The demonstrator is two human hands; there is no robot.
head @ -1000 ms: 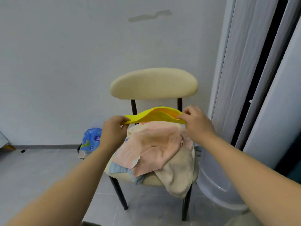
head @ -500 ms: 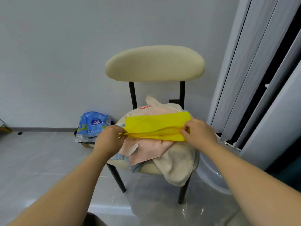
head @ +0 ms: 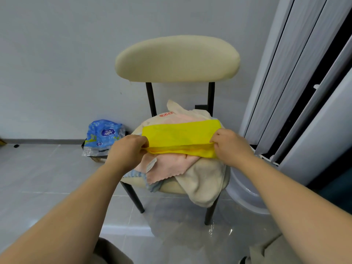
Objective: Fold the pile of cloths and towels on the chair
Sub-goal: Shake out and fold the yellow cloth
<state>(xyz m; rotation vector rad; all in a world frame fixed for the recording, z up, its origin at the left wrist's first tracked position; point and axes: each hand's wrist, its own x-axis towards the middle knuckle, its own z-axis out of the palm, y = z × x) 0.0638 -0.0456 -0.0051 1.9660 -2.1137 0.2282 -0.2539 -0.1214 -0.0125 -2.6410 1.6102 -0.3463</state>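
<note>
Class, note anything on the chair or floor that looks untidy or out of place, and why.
The beige towel droops over the seat's front edge and may slide off. The pink cloth lies crumpled under the yellow cloth. A blue packet sits on the floor by the wall.

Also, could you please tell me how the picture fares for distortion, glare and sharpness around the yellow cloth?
Head view: wide-angle distortion slants the door panels and enlarges the near forearms; head view: soft, even light, glare only on the glossy floor under the chair; head view: yellow cloth, left hand and right hand look sharp.
</note>
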